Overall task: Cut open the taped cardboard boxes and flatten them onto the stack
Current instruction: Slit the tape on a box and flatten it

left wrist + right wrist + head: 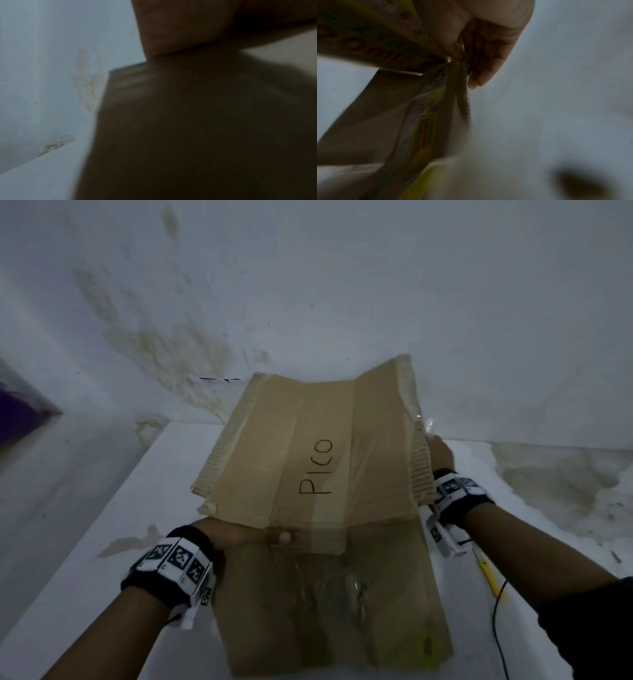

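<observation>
At the near edge of the flattened box [308, 446], the left hand [239, 534] grips the cardboard: the thumb lies on top of the edge and the other fingers are hidden below it. On the right side, the right hand [440, 453] holds the corrugated right edge of the same box. The right wrist view shows the fingers [484, 65] laid along the outer face of this edge and the thumb pressed on the other face, so the cardboard is pinched between them; printed yellow and red marks are seen on the underside. The left wrist view is blurred and shows only the dark cardboard and part of the hand.

The box is held tilted, with its far end higher than the near end, above the white table [102, 525]. Its brown upper face has the word "PICO" written by hand and strips of clear tape. Under its near edge, another flat cardboard [325, 611] lies on the table, with crumpled clear tape on it. To the right of this cardboard, a yellow cutter [489, 577] lies on the table, partly behind the right forearm. Behind the table stands a stained white wall [308, 285].
</observation>
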